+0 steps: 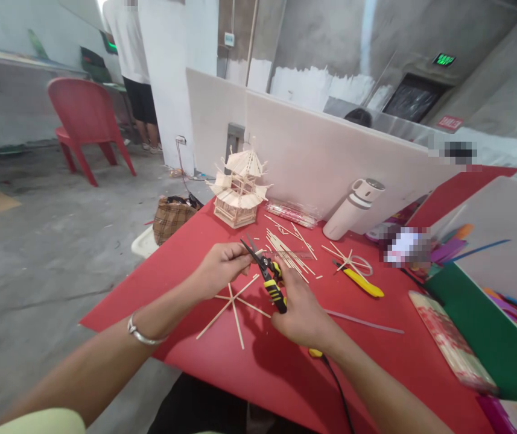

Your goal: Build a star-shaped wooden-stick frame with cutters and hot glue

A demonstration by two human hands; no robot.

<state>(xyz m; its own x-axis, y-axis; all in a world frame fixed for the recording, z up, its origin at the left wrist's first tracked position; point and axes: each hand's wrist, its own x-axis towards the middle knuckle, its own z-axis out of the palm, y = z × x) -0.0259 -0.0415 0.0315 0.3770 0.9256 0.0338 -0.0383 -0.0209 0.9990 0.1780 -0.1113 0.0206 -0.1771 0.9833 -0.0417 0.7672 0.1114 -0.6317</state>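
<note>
My right hand is wrapped round black-and-yellow shears. Their dark blades point up and to the left, spread apart, close to the fingertips of my left hand. That hand is closed in a pinch on a thin pale wooden stick, mostly hidden by fingers and blades. Just below, a star of joined sticks lies flat on the red tabletop. Beyond my hands are several loose sticks and a clear ruler, partly covered.
A stick-built pagoda model stands at the back left. To the right are a white bottle, a second stick star, a yellow utility knife, a bagged stick bundle and a green box. A black cable crosses the front edge.
</note>
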